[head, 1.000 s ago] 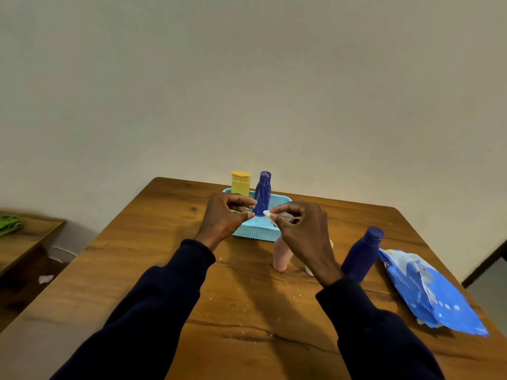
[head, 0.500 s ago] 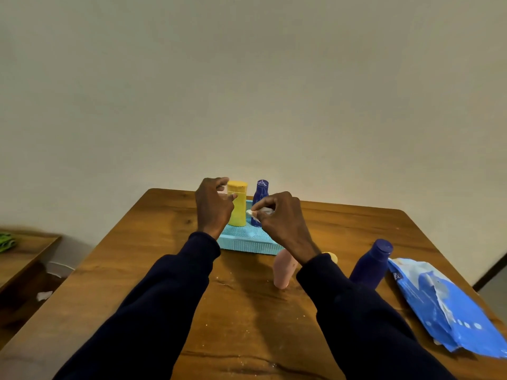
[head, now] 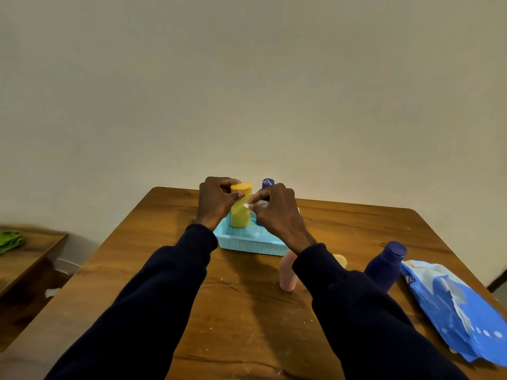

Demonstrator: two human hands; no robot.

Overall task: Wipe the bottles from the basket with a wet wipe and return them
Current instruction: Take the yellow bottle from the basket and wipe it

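Nearest to me, white specks are scattered over the front of the wooden worktop (head: 247,325), and two dark sleeves reach across it toward the far edge. Just past the middle, a pink bottle (head: 287,272) stands upright, partly hidden by the right sleeve. Something pale yellow (head: 340,260) peeks out behind that sleeve, but I cannot tell what it is. Toward the right edge stands a dark blue bottle (head: 385,270), and just beside it a blue wipes pack (head: 452,311) lies flat, running down that edge to the near right corner.

Further back, near the middle of the far edge, sits the light blue basket (head: 252,241). The yellow bottle (head: 241,212) stands upright inside it, with a small blue bottle (head: 267,183) behind it, mostly hidden by the hands. The left hand (head: 216,200) has its grip closed on the yellow bottle near the cap, fingers curled over the top and thumb on the front. The right hand (head: 277,212) pinches a small white wet wipe (head: 253,205) in its grip, held close against the bottle's right side.

Off to the left, a lower wooden shelf (head: 33,259) carries something green (head: 9,239).
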